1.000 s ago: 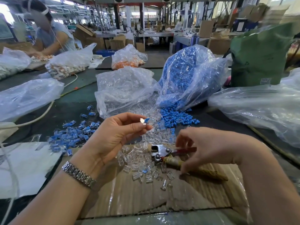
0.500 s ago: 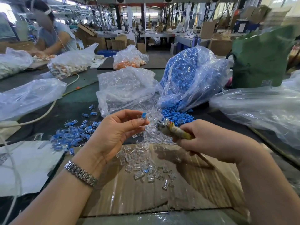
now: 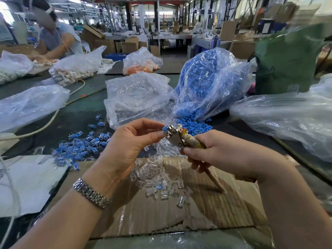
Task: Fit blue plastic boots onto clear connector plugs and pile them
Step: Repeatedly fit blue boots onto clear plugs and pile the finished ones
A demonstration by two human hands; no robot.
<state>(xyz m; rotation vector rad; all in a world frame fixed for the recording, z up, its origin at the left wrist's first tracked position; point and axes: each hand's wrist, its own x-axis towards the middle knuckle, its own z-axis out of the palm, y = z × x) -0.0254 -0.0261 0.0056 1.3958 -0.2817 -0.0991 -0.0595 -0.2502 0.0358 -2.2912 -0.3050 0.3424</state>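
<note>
My left hand (image 3: 125, 146) pinches a clear plug with a blue boot (image 3: 163, 129) between thumb and fingertips, raised over the table. My right hand (image 3: 221, 155) grips a pair of pliers (image 3: 175, 135) by taped handles, and the metal jaws touch the boot. Loose clear plugs (image 3: 158, 184) lie on the cardboard sheet (image 3: 206, 209) below. Fitted blue-and-clear pieces (image 3: 80, 146) make a pile at the left. Loose blue boots (image 3: 192, 123) spill from a big bag (image 3: 212, 83), beside a bag of clear plugs (image 3: 136, 97).
Clear plastic bags (image 3: 287, 115) lie right and left (image 3: 30, 105). A green sack (image 3: 287, 62) stands back right. A white cable (image 3: 53, 115) crosses the dark table. White paper (image 3: 27, 182) lies at the left. Another person (image 3: 53, 38) works at the far left.
My right hand picked the pliers up off the cardboard and brought them up and left to the boot held in my left hand. My left hand stayed nearly still.
</note>
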